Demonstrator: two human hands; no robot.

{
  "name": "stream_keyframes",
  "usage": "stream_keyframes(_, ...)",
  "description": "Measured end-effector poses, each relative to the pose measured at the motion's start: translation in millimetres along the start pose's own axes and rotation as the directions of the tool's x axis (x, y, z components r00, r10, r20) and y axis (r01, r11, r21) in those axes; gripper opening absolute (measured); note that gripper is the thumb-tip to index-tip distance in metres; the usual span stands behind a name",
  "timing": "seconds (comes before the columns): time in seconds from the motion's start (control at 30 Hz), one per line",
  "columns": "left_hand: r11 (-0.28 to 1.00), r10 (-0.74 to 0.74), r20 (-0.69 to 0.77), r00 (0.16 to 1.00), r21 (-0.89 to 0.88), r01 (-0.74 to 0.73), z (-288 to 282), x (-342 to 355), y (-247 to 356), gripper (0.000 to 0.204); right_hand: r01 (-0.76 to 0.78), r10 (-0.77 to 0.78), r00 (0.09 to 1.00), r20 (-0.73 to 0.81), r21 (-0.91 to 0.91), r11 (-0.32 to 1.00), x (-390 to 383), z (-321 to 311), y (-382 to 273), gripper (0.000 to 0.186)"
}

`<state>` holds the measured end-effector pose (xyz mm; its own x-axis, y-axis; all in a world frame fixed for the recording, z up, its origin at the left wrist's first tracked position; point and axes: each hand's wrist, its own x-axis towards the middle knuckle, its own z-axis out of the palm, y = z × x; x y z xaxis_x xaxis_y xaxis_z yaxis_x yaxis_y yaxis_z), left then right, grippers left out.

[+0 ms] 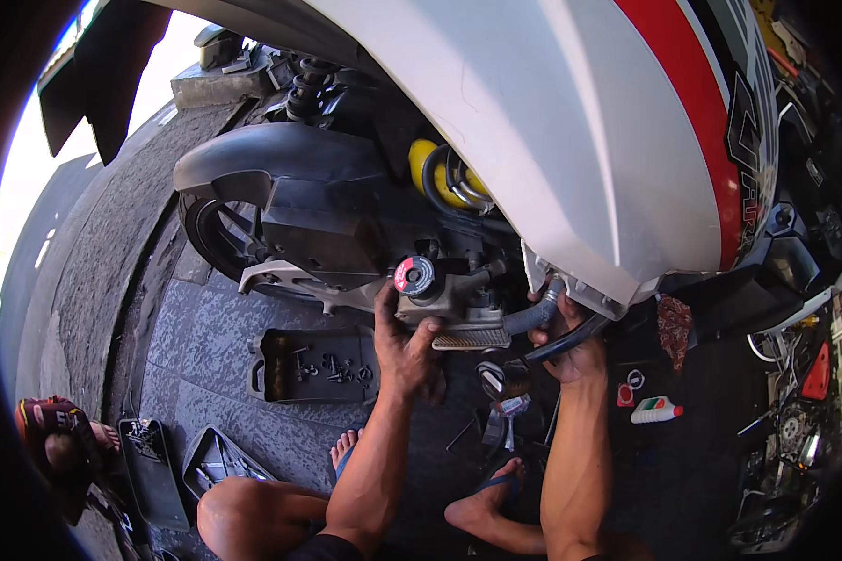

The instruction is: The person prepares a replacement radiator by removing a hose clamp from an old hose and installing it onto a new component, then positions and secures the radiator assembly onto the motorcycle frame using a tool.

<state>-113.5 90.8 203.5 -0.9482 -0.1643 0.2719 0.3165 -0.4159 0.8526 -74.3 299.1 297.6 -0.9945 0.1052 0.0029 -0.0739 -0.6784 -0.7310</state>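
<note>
My left hand (404, 346) grips the metal radiator (458, 299) at its lower left corner, just under a black cap with a red label (414, 276). My right hand (566, 337) has its fingers curled round a hose at the lower edge of the white scooter panel (617, 168). A ribbed grey hose (533, 316) runs from the radiator up to that panel, and a black hose (571, 343) crosses below it. The rear wheel (213, 234) is at the left, and a yellow part (426, 164) shows behind the panel.
A black tray with bolts (281, 365), tool trays (140, 477), a small bottle (656, 409) and a red patterned rag (674, 327) lie on the floor. Another person (47, 439) sits at lower left. Removed parts (814, 393) pile up on the right; a concrete ledge (215, 84) stands behind.
</note>
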Motion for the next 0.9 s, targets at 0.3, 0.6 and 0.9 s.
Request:
stream_keyframes(0.3, 0.998, 0.013, -0.007, 1.0, 0.057, -0.012, 4.5, 1.7, 1.0, 0.086, -0.108, 0.068, 0.977, 0.202, 0.196, 0.975, 3.0, -47.6, 16.7, 0.057)
stream_keyframes(0.6, 0.993, 0.073, -0.004, 0.997, 0.091, -0.072, 0.5, 4.7, 2.2, 0.085, -0.048, 0.018, 0.978, 0.208, 0.142, 0.989, 12.8, -20.1, 18.7, 0.063)
stream_keyframes(0.9, 0.998, 0.02, -0.008, 1.0, 0.052, -0.019, 3.2, 4.0, 3.4, 0.088, 0.022, -0.024, 0.984, 0.177, 0.012, 1.0, 19.4, -13.7, 12.7, 0.05)
